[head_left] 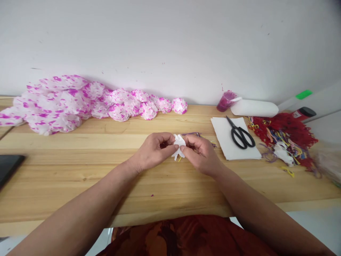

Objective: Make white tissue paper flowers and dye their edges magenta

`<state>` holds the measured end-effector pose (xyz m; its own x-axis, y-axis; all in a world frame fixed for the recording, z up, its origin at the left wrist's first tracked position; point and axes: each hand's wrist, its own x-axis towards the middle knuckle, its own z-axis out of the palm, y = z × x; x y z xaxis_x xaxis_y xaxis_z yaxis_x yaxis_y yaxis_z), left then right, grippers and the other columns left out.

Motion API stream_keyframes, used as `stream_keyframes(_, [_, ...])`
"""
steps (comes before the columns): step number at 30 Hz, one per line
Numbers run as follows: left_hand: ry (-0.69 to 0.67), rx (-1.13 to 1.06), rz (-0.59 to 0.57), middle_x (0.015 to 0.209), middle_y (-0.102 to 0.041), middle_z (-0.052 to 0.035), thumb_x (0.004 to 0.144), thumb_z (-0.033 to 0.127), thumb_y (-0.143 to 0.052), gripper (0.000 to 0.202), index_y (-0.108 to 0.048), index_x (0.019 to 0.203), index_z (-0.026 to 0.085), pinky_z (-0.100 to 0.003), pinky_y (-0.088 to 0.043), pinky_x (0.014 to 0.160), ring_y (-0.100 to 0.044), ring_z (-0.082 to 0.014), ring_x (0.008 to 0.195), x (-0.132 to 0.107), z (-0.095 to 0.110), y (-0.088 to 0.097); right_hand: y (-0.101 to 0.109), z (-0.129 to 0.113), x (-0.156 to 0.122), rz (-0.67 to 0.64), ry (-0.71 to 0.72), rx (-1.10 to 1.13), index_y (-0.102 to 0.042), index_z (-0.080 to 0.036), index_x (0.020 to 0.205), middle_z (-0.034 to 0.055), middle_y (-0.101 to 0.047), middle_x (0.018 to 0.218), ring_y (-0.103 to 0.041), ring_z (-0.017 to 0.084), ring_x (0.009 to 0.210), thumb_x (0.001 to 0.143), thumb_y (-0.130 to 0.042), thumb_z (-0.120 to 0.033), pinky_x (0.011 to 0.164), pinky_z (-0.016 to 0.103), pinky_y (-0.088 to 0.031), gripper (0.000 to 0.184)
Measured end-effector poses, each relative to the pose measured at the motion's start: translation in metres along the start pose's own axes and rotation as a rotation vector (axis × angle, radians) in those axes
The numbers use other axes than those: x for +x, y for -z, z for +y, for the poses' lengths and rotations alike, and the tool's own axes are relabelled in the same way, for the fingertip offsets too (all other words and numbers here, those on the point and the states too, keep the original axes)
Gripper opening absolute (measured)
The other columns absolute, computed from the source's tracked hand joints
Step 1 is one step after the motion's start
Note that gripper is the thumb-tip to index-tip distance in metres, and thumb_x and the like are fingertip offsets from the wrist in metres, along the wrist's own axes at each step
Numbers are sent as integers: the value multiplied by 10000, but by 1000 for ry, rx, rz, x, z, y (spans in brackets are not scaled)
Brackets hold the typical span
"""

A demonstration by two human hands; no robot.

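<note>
Between my two hands, over the middle of the table, is a small piece of white tissue paper (179,145), gathered and creased. My left hand (159,148) pinches it from the left with thumb and fingers. From the right, my right hand (198,152) pinches the same paper, its thumb close to the other thumb. A bit of yellow strand shows just below the paper. Several coloured yarn strands (198,134) lie on the table behind my right hand. What the fingertips cover cannot be made out.
White-and-magenta paper pompoms (57,103) are heaped along the wall at left. Black-handled scissors (241,137) rest on a stack of white paper (222,138) at right. Beyond are a magenta-stained cup (225,101), a white bottle (254,107) and red yarn (287,129). A dark device (9,167) lies at left.
</note>
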<state>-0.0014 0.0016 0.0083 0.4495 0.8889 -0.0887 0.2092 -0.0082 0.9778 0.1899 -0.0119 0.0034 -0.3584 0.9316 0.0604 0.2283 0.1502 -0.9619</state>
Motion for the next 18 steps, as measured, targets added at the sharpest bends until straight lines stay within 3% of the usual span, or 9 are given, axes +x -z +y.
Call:
stream_keyframes(14, [-27, 11, -12, 666, -526, 15, 852, 343, -622, 224, -624, 753, 142, -241, -334, 553, -446, -112, 616, 1, -1, 0, -1, 0, 1, -20, 2, 54, -609, -174, 771, 9, -575, 733, -509, 137, 683, 885, -559, -221, 636, 277, -401, 133])
stream_keyframes(18, [-89, 82, 27, 678, -551, 15, 863, 309, -612, 195, -631, 759, 145, -237, -359, 570, -468, -113, 635, -1, 0, -2, 0, -1, 0, 77, 38, -54, -571, -185, 762, -7, -544, 725, -475, 125, 668, 891, -594, -251, 615, 267, -375, 146])
